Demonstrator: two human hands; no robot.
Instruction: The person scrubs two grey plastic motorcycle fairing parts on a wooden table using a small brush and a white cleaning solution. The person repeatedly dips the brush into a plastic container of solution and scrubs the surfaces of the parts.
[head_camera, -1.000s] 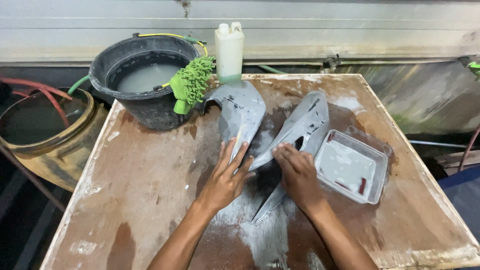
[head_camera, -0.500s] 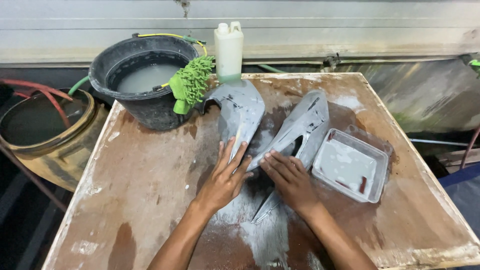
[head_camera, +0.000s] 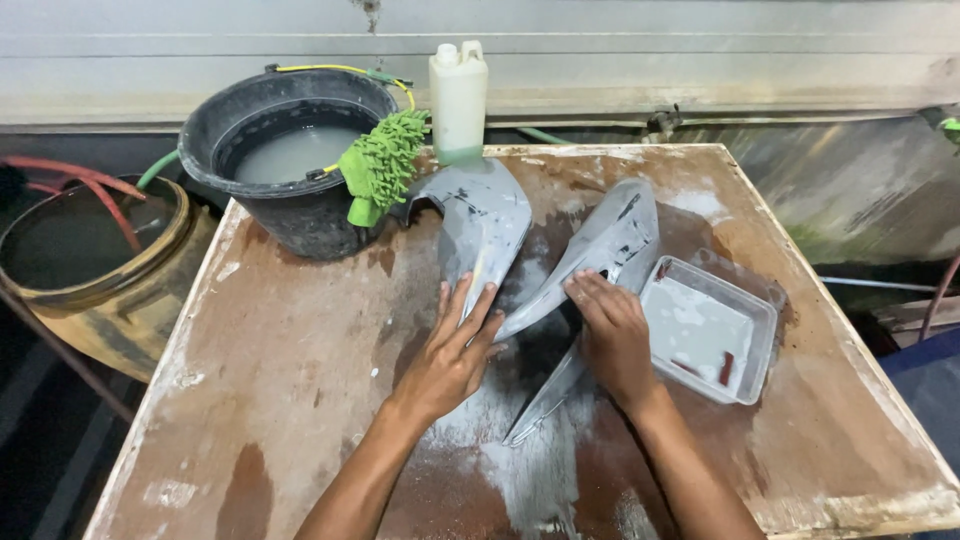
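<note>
Two grey moulded body panels lie on a wet wooden table (head_camera: 300, 400). My left hand (head_camera: 452, 350) lies flat, fingers spread, on the lower tip of the left panel (head_camera: 480, 215). My right hand (head_camera: 612, 335) presses palm down on the middle of the right panel (head_camera: 610, 240), fingers together; anything under the palm is hidden. Grey slurry streaks the wood below both hands.
A black bucket (head_camera: 290, 160) of cloudy water stands at the table's back left with a green wash mitt (head_camera: 383, 160) on its rim. A white jug (head_camera: 458, 95) stands at the back edge. A clear plastic tray (head_camera: 710, 330) sits right of my right hand. A yellow tub (head_camera: 90, 270) stands off the left side.
My right hand has slid up along the right panel toward its middle. My left hand has stayed on the left panel's tip.
</note>
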